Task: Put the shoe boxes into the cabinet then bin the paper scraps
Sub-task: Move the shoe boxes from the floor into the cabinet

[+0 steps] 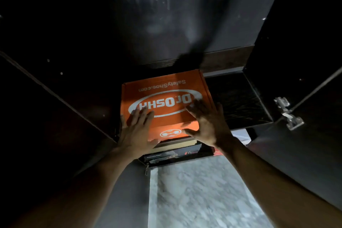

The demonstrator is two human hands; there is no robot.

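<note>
An orange shoe box (164, 96) with white lettering lies inside the dark cabinet (238, 98), lid up, on top of a black box (172, 155) and a thin tan layer. My left hand (137, 131) rests flat on the orange box's front left corner, fingers spread. My right hand (207, 124) lies flat on its front right corner, thumb over the front face. Neither hand wraps around the box. No paper scraps are in sight.
Open cabinet doors stand at the left (55, 98) and the right (305, 126), the right one with a metal hinge (288, 114). A dark shelf floor lies to the right of the orange box. Pale marble floor (199, 190) shows below.
</note>
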